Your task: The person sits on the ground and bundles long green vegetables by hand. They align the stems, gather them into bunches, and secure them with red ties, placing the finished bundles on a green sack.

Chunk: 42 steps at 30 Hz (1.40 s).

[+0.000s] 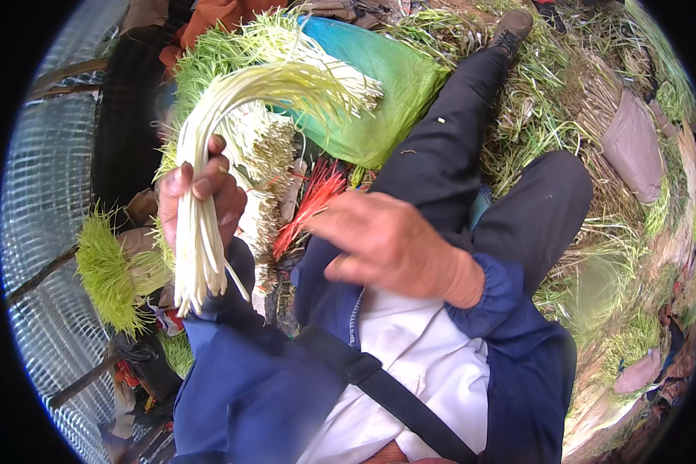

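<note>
My left hand [209, 185] grips a bunch of long white vegetable stalks [194, 249], which look like blanched garlic chives. Their cut ends hang down over my sleeve, while the yellow-green tops [278, 78] arch over to the right. My right hand [388, 243], blurred, hovers above my lap with fingers apart and nothing visible in it. Just beyond its fingertips lies a heap of red tie strips [310, 209]. Stacked bundles of the same stalks [261, 145] stand behind and beside my left hand, their cut ends facing right.
A green-and-blue plastic sack [377, 87] lies ahead, with stalks resting partly on it. My outstretched leg [441, 127] runs alongside. Leafy trimmings [533, 116] cover the ground at right, around a greyish bag [638, 151]. At left are another bundle [113, 267] and translucent sheeting [52, 174] with poles.
</note>
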### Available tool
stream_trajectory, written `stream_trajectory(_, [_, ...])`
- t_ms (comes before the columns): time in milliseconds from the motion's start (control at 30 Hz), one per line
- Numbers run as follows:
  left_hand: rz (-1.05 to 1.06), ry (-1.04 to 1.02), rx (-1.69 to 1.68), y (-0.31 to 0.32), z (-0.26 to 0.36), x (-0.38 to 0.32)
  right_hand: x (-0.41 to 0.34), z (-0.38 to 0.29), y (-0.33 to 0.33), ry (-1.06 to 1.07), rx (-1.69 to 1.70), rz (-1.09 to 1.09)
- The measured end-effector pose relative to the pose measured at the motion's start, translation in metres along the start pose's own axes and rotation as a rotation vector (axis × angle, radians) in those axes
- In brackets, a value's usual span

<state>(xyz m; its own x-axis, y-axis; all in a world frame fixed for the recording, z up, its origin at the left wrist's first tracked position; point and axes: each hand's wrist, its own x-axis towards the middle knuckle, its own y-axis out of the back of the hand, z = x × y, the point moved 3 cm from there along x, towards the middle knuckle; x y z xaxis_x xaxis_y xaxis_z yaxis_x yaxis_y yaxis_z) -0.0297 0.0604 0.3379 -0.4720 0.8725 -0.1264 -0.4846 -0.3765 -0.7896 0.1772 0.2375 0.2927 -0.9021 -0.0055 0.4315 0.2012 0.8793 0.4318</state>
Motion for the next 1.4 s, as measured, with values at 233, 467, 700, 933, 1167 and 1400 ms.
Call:
stream_trajectory(233, [0.010,-0.191,0.190,0.016,0.062,0.053,-0.071,0.107,-0.002,-0.668,0.206,-0.051])
stream_trajectory(467, [0.091,-0.429,0.419,0.037,0.114,0.133,-0.076,0.132,0.006,-0.687,0.259,0.100])
stream_trajectory(700, [0.204,-0.809,1.654,0.143,0.108,0.226,-0.074,0.140,0.006,-0.762,0.314,0.115])
stream_trajectory(933, [0.789,-0.115,0.755,0.271,-0.070,0.274,-0.071,0.145,0.009,-0.826,0.398,0.137])
stream_trajectory(1167, [0.747,-0.163,0.726,0.268,-0.101,0.286,-0.074,0.159,0.005,-0.942,0.606,0.170])
stream_trajectory(1400, [0.845,-0.074,0.969,0.295,-0.132,0.304,-0.074,0.166,0.002,-0.985,0.772,0.210])
